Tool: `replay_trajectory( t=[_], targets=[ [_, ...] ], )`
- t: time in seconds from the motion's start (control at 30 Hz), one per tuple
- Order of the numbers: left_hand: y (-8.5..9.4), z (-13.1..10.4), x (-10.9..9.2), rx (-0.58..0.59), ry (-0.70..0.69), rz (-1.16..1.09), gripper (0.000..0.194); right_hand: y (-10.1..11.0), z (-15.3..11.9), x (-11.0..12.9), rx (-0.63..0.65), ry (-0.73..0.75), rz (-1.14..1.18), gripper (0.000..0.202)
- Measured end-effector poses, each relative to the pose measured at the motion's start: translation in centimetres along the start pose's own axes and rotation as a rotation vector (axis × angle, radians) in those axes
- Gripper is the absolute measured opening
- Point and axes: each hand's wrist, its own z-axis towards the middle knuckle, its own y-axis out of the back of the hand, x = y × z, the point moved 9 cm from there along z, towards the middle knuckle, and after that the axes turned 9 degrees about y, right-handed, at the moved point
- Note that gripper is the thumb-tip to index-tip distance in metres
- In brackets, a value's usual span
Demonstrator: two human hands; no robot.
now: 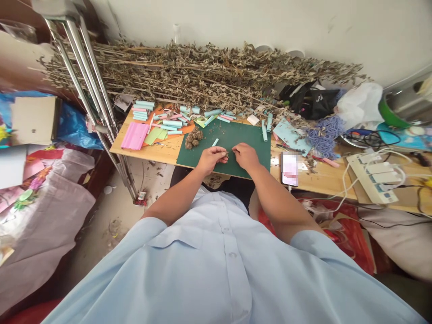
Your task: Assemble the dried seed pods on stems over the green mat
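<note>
Over the dark green mat [249, 135], my left hand [212, 159] is closed in a pinch on a small brown bit of dried plant. My right hand [246, 156] is close beside it on the right, its fingertips pressed together. What they hold, if anything, is too small to make out. A short light-blue paper roll [215, 142] lies just above my left hand. On the mat's left part sits a heap of brown dried plant balls [194, 137]. Loose crumbs are scattered on the mat.
Long dried plant stalks [189, 74] lie along the wall. Coloured paper rolls [172, 123] and pink paper [135, 136] are at left. A phone [289, 168], purple yarn [326, 135] and a power strip [373, 177] with cables are at right. Metal poles [91, 81] stand at the table's left end.
</note>
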Motion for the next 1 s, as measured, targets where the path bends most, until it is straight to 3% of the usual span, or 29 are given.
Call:
replay_trajectory(
  t=[0.07,0.17,0.27,0.4,0.53,0.67,0.83,1.0],
  targets=[
    [0.1,0.1,0.0,-0.006,-0.002,-0.005,0.038,0.5,-0.2,-0.2,-0.047,-0.027,0.050,0.022],
    [0.2,0.2,0.1,-0.007,0.004,-0.029,0.040,2.2,-1.4,-0.3,-0.221,-0.102,0.129,0.022],
    [0.3,0.2,0.1,-0.004,0.013,-0.058,0.041,2.9,-2.7,0.9,-0.334,-0.130,0.249,0.021],
    [0.1,0.1,-0.2,0.016,-0.002,-0.065,0.043,1.1,-3.2,3.5,-0.256,-0.111,0.393,0.024],
    [-0.1,0.0,-0.1,-0.006,-0.007,-0.017,0.043,0.6,-3.2,4.7,-0.295,-0.092,0.343,0.020],
    [-0.2,0.0,-0.1,0.018,-0.004,0.003,0.047,0.9,-3.1,5.0,-0.336,-0.029,0.278,0.017],
    [-0.5,0.2,0.3,0.123,0.048,-0.001,0.056,1.1,-3.0,4.6,-0.267,-0.037,0.234,0.016],
    [-0.2,0.2,0.5,0.072,0.040,0.055,0.048,1.1,-2.7,4.4,-0.223,-0.073,0.229,0.014]
  ],
)
